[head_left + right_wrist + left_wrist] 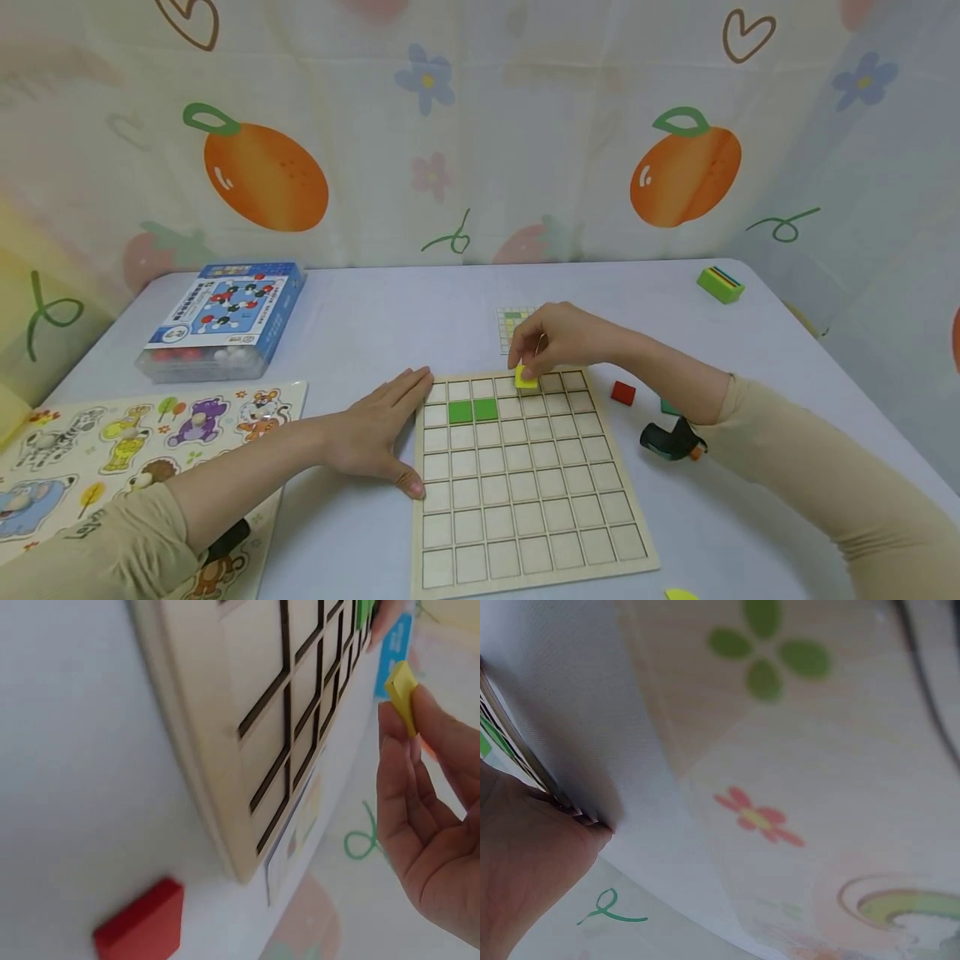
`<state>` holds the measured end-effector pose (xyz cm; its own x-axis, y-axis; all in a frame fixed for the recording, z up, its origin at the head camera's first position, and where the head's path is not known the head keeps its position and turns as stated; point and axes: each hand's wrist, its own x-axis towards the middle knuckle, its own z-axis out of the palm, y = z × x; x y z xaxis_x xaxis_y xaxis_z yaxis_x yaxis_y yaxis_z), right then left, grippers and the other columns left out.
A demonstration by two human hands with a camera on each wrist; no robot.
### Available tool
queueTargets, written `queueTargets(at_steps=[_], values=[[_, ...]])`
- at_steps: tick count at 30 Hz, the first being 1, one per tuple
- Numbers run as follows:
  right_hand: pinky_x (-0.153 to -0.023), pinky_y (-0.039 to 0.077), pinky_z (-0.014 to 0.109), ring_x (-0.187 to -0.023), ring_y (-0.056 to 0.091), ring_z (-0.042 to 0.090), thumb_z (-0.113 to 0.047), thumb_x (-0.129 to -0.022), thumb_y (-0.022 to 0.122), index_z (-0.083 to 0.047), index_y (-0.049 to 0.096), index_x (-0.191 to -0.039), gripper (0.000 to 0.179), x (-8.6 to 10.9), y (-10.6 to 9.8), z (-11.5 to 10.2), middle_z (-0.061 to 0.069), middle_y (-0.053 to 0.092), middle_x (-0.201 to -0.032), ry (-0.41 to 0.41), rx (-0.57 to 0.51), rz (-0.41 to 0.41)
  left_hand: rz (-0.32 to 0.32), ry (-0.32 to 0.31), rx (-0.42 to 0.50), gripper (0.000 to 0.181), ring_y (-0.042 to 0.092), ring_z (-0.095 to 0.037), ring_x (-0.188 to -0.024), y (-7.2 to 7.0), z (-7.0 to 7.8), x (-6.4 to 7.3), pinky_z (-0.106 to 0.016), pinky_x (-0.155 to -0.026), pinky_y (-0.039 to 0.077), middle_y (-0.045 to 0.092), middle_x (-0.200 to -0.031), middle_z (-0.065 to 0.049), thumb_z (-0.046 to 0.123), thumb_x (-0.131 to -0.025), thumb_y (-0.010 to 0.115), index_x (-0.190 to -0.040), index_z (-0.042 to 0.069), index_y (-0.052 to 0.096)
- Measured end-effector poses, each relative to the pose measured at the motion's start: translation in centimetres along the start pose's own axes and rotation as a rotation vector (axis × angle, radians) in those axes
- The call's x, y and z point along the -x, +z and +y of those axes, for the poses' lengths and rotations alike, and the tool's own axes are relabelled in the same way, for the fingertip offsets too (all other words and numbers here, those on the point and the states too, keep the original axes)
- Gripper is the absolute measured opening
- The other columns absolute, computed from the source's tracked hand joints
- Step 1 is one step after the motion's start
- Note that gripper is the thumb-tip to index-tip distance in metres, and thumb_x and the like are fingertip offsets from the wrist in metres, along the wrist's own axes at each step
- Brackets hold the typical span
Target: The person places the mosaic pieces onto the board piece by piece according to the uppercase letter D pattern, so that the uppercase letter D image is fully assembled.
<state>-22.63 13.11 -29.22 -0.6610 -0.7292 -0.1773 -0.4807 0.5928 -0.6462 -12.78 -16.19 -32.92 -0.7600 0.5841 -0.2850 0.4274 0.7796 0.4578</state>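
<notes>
A wooden grid board (525,483) lies on the table, with two green square tiles (472,410) side by side in its second row. My right hand (562,340) pinches a yellow square tile (403,694) between thumb and fingertips, over the board's far row. Tilted on edge, the tile shows in the right wrist view above the board's cells. My left hand (378,429) rests along the board's left edge, fingers straight and thumb spread toward the near side. Behind the right hand lies a small printed pattern card (517,321), partly covered by it.
Right of the board sit a red tile (623,392), a dark green piece (670,407) and a black object (671,440). A green block (721,285) is at the far right. At left are a boxed molecule set (225,317) and an animal puzzle board (135,450).
</notes>
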Motion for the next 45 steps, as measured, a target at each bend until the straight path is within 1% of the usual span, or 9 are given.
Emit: queueTargets(at_steps=[7,14,16,22,31,38,45], values=[[-0.074,0.055,0.025,-0.079,0.062,0.011,-0.009,-0.083,0.078,-0.012,0.078,-0.094,0.012,-0.8,0.8,-1.2,0.001,0.071,-0.083,0.011,-0.013,-0.030,0.001,-0.004,-0.001,0.135,0.001,-0.044,-0.155,0.0,0.0,0.0,-0.061,-0.125,0.012,0.001,-0.167,-0.021,0.061,-0.068,0.081,-0.157,-0.003,0.004],[-0.066,0.055,0.023,-0.070,0.063,0.010,-0.005,-0.081,0.078,-0.012,0.076,-0.090,0.012,-1.3,1.9,-1.7,0.001,0.069,-0.079,0.064,-0.034,-0.100,-0.004,-0.008,0.006,0.135,0.001,-0.044,-0.155,0.1,-0.1,0.0,-0.061,-0.125,0.012,0.001,-0.167,-0.021,0.062,-0.068,0.081,-0.158,-0.002,0.002],[-0.064,0.055,0.023,-0.067,0.063,0.010,-0.004,-0.081,0.078,-0.012,0.075,-0.089,0.011,-1.4,2.2,-1.7,0.001,0.069,-0.077,0.075,-0.030,-0.106,-0.007,-0.006,0.011,0.136,0.001,-0.043,-0.155,0.1,-0.2,0.0,-0.061,-0.125,0.011,0.000,-0.167,-0.020,0.061,-0.068,0.081,-0.158,-0.002,0.002],[-0.059,0.050,0.020,-0.063,0.060,0.009,-0.004,-0.081,0.078,-0.012,0.074,-0.084,0.010,-1.6,2.8,-1.8,0.000,0.069,-0.073,0.107,0.004,-0.082,-0.007,-0.010,0.011,0.135,0.000,-0.043,-0.155,0.2,-0.4,-0.1,-0.060,-0.126,0.011,0.000,-0.168,-0.020,0.062,-0.067,0.081,-0.158,-0.001,0.002],[-0.062,0.050,0.018,-0.065,0.061,0.007,-0.004,-0.079,0.080,-0.012,0.075,-0.081,0.010,-1.5,3.2,-2.1,0.000,0.071,-0.073,0.127,0.053,-0.068,0.004,0.002,0.003,0.135,0.001,-0.044,-0.155,0.2,-0.3,-0.1,-0.061,-0.125,0.012,0.002,-0.167,-0.020,0.062,-0.067,0.081,-0.158,-0.002,0.003],[-0.062,0.050,0.019,-0.064,0.061,0.006,-0.003,-0.078,0.080,-0.012,0.075,-0.082,0.011,-1.3,3.3,-2.1,-0.001,0.072,-0.072,0.112,0.061,-0.068,0.005,0.013,0.008,0.135,0.002,-0.045,-0.154,0.2,-0.3,0.0,-0.062,-0.124,0.012,0.002,-0.167,-0.022,0.061,-0.068,0.081,-0.157,-0.003,0.004],[-0.063,0.049,0.019,-0.064,0.060,0.006,-0.004,-0.078,0.080,-0.012,0.075,-0.081,0.010,-1.2,3.2,-2.2,0.000,0.071,-0.072,0.087,0.089,-0.067,0.000,0.004,0.003,0.135,0.000,-0.044,-0.155,0.1,-0.3,-0.1,-0.061,-0.125,0.012,0.001,-0.167,-0.021,0.062,-0.068,0.081,-0.158,-0.002,0.003]])
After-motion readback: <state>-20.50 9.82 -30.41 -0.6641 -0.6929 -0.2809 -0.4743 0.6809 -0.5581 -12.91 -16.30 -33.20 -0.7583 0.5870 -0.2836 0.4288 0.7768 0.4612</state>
